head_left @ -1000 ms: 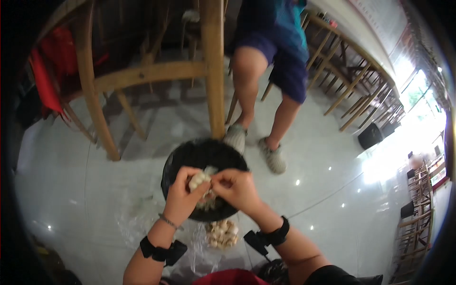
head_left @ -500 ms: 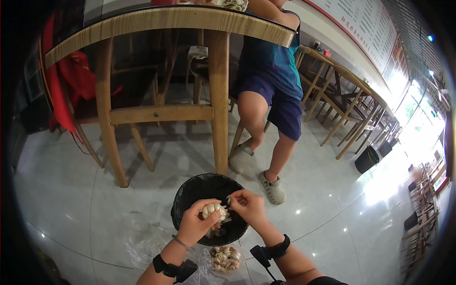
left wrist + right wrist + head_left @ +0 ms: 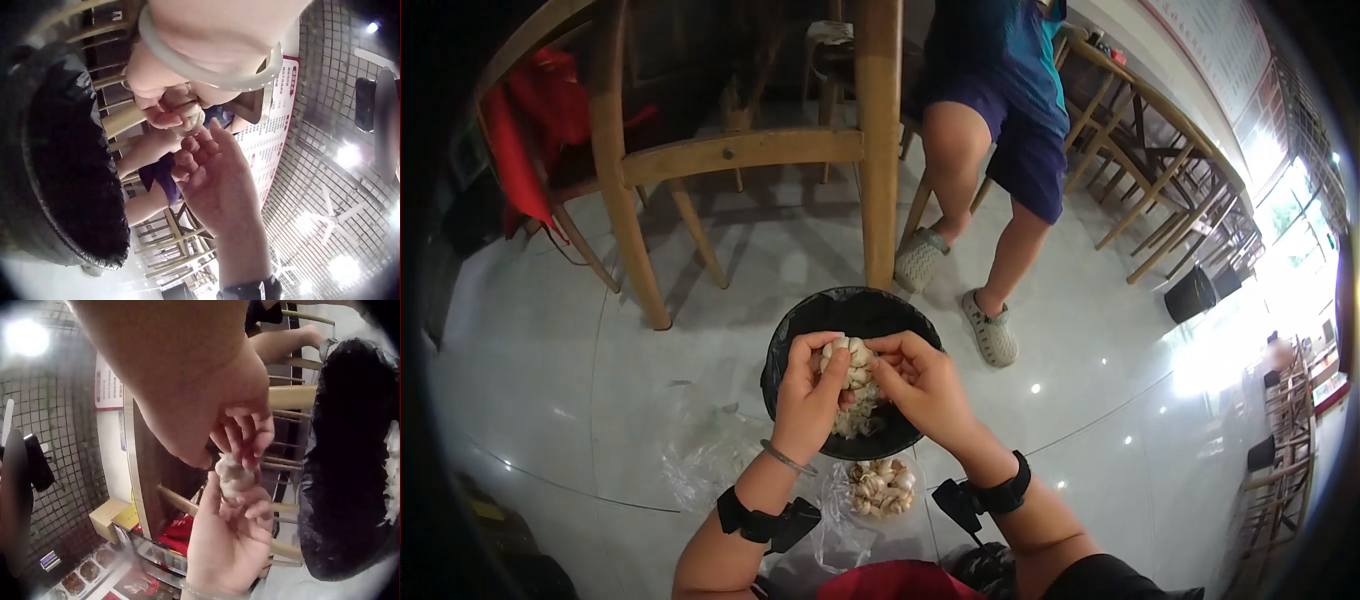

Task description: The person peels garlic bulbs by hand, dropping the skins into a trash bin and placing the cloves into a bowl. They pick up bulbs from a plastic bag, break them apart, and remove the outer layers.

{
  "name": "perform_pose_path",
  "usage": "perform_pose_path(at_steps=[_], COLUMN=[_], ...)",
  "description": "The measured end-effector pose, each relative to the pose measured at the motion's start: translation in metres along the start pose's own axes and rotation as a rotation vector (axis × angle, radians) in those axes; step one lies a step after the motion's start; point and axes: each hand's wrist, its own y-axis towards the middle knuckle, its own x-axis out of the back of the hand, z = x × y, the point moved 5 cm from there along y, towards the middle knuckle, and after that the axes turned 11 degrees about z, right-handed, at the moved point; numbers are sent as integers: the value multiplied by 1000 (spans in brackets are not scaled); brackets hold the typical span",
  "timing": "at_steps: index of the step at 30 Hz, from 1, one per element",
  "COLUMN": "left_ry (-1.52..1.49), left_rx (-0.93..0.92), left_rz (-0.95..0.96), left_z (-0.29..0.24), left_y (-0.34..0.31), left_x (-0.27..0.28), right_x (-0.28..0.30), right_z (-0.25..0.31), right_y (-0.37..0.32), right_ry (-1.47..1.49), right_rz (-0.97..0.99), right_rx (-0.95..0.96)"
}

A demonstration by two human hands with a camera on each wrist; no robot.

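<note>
In the head view, my left hand grips a whitish garlic bulb, its thumb across the front. My right hand meets the bulb from the right, thumb and curled fingers pinching its side. The right wrist view shows right fingertips on top of the bulb, with the left hand cupped below. Both hands are over a bin lined with a black bag, where pale garlic skins lie. Garlic cloves sit in a clear container close to my body.
Crumpled clear plastic lies on the tiled floor left of the bin. A wooden table leg rises just beyond it. Someone in clogs sits close behind the bin. More chairs stand at the right.
Half a second ago the right hand was apart from the bulb, pinching a small piece at its right; now it is back against the bulb. The head view has tilted up, then down again.
</note>
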Motion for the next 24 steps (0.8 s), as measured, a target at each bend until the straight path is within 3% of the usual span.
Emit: perform_pose_path(at_steps=[2,15,18,24], left_ry=[21,355,386,420], left_rx=[15,-187,-207,-248], left_rz=[-1,16,11,-9], left_z=[-4,-15,-13,-13], left_y=[-2,-3,-3,-4], left_x=[-3,-1,-1,0], right_x=[1,9,3,0], right_z=[-6,-11,0,-4], right_y=[-1,-1,-2,-1], right_ry=[-7,-19,-9,-103], right_rz=[-57,40,30,66], right_rx=[35,-42,24,-25])
